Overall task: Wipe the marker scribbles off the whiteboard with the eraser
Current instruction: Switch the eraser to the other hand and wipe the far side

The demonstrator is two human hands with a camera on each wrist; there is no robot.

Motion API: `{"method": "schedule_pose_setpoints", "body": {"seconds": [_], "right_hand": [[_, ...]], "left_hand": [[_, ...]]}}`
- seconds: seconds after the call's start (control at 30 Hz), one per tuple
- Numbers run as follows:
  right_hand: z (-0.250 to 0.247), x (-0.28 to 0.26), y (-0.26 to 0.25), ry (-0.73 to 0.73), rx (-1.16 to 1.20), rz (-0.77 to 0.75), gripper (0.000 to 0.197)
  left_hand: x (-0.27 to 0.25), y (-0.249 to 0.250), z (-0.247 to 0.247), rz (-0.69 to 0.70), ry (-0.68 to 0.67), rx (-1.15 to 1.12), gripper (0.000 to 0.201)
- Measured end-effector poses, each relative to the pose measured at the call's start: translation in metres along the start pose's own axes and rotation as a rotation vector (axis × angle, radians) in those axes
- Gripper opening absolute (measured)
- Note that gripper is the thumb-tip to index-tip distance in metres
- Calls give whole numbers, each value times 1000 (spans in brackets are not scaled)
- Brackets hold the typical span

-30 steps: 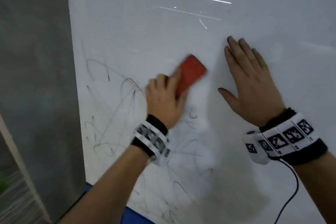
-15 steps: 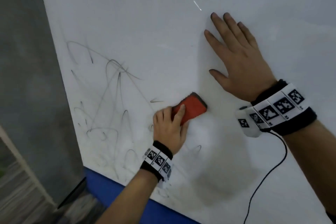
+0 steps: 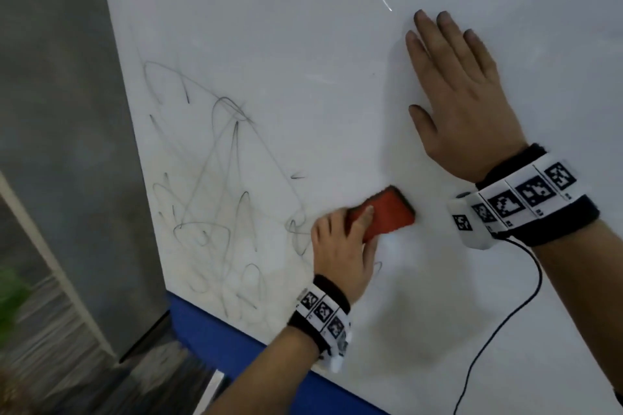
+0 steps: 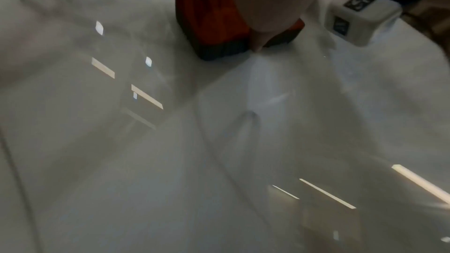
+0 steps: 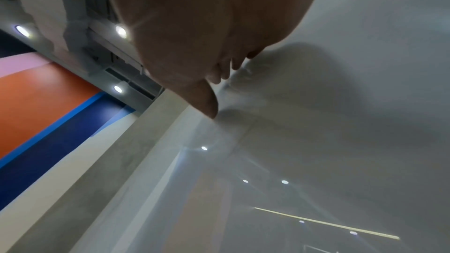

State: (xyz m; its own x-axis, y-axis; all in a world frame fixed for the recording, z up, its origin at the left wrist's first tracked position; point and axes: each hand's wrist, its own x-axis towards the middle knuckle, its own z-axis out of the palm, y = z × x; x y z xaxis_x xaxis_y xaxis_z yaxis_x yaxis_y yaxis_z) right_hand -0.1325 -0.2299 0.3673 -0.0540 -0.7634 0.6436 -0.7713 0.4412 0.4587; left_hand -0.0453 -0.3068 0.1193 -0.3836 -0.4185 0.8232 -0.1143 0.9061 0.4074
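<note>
Gripping eraser (image 3: 384, 214) against whiteboard (image 3: 303, 61)

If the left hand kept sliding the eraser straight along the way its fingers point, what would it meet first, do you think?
Probably the band on the right wrist: the left hand points the eraser up and to the right across bare whiteboard toward it. The line might pass just above it.
</note>
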Motion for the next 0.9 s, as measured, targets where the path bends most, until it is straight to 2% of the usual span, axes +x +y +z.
{"method": "schedule_pose_setpoints", "body": {"seconds": [0.07,0.17,0.23,0.3,0.33,0.47,0.53,0.57,0.6,0.7,0.77,0.83,0.9], "right_hand": [[-3,1,3,-25,-3,-7,80],[-5,3,-4,-16,-18,24,83],[-2,5,-18,-5,-41,58,86],[2,9,-31,3,-54,95,90],[4,14,-36,11,-54,103,91],[11,45,-57,16,-90,68,89],[15,62,-65,11,-110,42,88],[16,69,-69,10,-125,31,87],[17,75,-72,3,-137,22,87],[24,80,-81,-31,-144,41,90],[33,74,-88,-51,-150,49,90],[42,69,-96,-57,-162,27,88],[50,72,-107,-63,-175,-22,87]], "left_hand": [[36,-44,-17,-64,77,52,45],[129,-130,-70,-401,289,89,53],[176,-163,-100,-526,348,32,59],[182,-159,-97,-516,339,61,58],[169,-145,-89,-454,323,97,56],[66,-76,-42,-61,108,99,48],[63,-87,-40,48,84,98,48],[82,-105,-48,49,103,113,49],[107,-127,-58,-12,141,131,51],[198,-210,-106,-405,354,100,73],[238,-242,-133,-610,418,20,76],[238,-228,-127,-655,412,27,69],[197,-187,-107,-473,370,39,61]]}}
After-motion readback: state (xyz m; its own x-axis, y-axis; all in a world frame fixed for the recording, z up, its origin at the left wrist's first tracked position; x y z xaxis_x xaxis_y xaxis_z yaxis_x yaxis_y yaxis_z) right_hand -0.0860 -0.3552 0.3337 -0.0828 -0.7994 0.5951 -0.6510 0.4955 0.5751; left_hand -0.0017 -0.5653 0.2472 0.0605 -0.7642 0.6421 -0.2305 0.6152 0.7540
